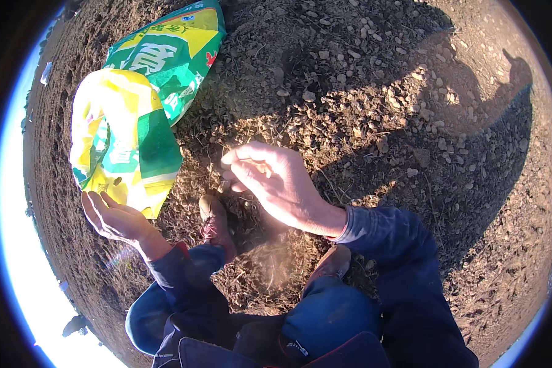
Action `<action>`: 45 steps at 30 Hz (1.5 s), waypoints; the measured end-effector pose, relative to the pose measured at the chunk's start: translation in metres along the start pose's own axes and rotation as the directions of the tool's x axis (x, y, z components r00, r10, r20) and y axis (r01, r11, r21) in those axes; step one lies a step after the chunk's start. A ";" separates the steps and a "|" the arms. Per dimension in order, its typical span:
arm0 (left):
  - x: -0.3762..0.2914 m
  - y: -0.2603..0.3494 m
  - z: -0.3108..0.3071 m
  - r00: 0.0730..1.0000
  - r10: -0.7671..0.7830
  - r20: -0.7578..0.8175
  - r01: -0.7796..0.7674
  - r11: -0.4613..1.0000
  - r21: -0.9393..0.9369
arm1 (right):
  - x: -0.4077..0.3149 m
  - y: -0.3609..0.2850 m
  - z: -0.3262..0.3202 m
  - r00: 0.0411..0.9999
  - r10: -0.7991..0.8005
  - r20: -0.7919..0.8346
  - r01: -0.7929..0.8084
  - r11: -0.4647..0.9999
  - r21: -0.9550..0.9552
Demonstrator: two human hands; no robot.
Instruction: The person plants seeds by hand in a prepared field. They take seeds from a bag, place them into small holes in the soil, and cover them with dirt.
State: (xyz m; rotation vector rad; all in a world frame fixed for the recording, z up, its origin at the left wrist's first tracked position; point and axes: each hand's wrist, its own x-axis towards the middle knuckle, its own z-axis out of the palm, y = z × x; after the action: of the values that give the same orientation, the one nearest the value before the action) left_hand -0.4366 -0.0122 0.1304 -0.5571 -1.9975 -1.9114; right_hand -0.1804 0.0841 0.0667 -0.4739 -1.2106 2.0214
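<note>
A green and yellow woven plastic sack [158,138] bearing large printed writing lies on the soil ahead and to the left, its near end bulging and brightly sunlit. My left hand [117,221] is palm up at the sack's near lower edge, fingers apart and lightly bent against it. To the right of the sack, above the ground, my right hand [283,186] is curled with thumb and fingers drawn together. Something small and pale, apparently peanuts, shows inside its curl, partly hidden by glare and the fingers. Many unshelled peanuts [345,55] lie scattered over the soil beyond.
Dry clods and plant debris cover the field soil [267,133]. My left shoe [216,225] and right shoe [331,262] are planted close below my hands. My shadow [441,184] falls across the ground on the right. Far off at left lies a pale object [46,72].
</note>
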 end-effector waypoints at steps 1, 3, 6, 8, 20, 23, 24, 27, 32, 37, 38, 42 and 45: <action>-0.028 0.005 0.006 0.976 0.214 0.027 -0.216 0.973 0.077 | -0.002 0.008 -0.046 0.988 0.039 -0.150 -0.078 0.962 -0.263; -0.076 0.005 0.034 0.864 0.494 0.102 -0.476 0.866 -0.154 | -0.004 0.021 -0.131 0.949 -0.143 -0.279 -0.185 0.463 -0.867; -0.146 -0.008 0.077 0.699 0.543 0.464 -0.578 0.812 -0.080 | -0.023 0.041 -0.213 0.920 -0.220 -0.324 -0.362 -0.163 -0.918; -0.175 -0.033 0.117 0.582 0.416 0.699 -0.541 0.839 -0.049 | -0.030 0.057 -0.243 0.939 -0.211 -0.273 -0.320 -0.236 -0.918; -0.200 -0.141 0.225 0.015 0.148 0.989 -0.773 0.629 -0.083 | -0.047 0.052 -0.258 0.869 -0.353 -0.348 -0.218 0.358 -0.908; -0.194 -0.128 0.238 0.083 0.173 0.982 -0.635 0.768 -0.081 | -0.064 0.014 -0.290 0.763 -0.426 -0.486 -0.244 0.507 -0.827; -0.194 -0.122 0.243 0.132 0.069 0.989 -0.568 0.823 0.018 | -0.071 0.000 -0.306 0.708 -0.455 -0.540 -0.306 0.491 -0.816; -0.207 -0.098 0.264 0.070 -0.443 0.894 0.323 0.858 0.399 | -0.092 -0.034 -0.353 0.671 -0.347 -0.655 -0.523 0.404 -0.750; -0.273 -0.063 0.299 -0.151 -0.454 0.878 0.334 0.813 0.477 | -0.094 -0.040 -0.373 0.866 -0.131 -0.482 -0.500 -0.237 -0.833; -0.341 -0.054 0.330 -0.255 0.142 0.956 -0.404 0.883 -0.239 | -0.083 -0.027 -0.357 0.799 -0.122 -0.589 -0.591 -0.342 -0.730; -0.351 -0.053 0.337 -0.285 0.270 0.920 -0.406 0.835 -0.371 | -0.085 -0.029 -0.358 0.813 -0.149 -0.563 -0.579 -0.320 -0.750; -0.380 -0.053 0.347 -0.455 0.217 0.864 -0.506 0.735 -0.452 | -0.101 -0.040 -0.380 0.821 -0.174 -0.543 -0.536 0.090 -0.839; -0.394 -0.054 0.344 -0.491 0.293 0.820 -0.482 0.693 -0.536 | -0.104 -0.045 -0.402 0.756 -0.318 -0.572 -0.544 0.180 -0.820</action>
State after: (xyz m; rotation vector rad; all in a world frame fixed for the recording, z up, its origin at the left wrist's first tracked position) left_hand -0.1065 0.3066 -0.1262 -3.1365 -1.5742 -0.2860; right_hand 0.1593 0.2636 -0.0966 -1.8202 -1.8861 0.5769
